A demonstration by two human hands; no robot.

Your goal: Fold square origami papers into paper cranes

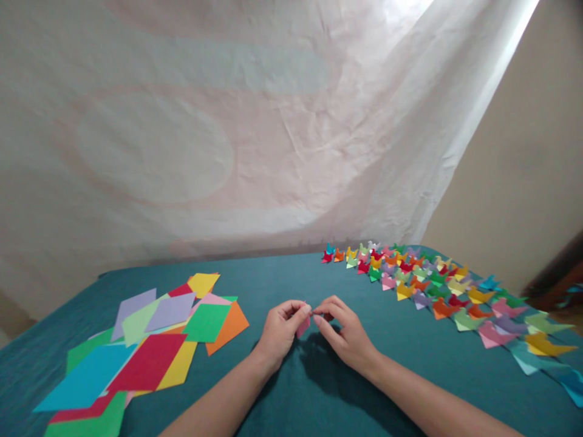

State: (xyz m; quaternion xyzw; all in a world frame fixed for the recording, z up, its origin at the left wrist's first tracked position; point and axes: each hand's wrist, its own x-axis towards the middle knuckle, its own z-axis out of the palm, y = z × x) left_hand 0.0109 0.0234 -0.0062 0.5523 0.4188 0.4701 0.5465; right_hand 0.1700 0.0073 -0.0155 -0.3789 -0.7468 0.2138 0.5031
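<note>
Between my two hands, over the middle of the table, is a small folded piece of pink paper (303, 326). My left hand (283, 331) pinches it between thumb and fingers, and those fingers cover most of it. My right hand (341, 331) is closed in a pinch at the paper's right edge, its thumb and fingertips close together there. Whether those right fingertips grip a tip of the paper is too small to tell. The paper's exact folded shape is partly hidden.
Loose sheets of coloured paper (150, 363) lie overlapping on the left. Rows of small folded paper birds (437, 278) in many colours stand along the right side. A dark green cloth (273, 276) covers the table. Behind it hangs a pale sheet (273, 152).
</note>
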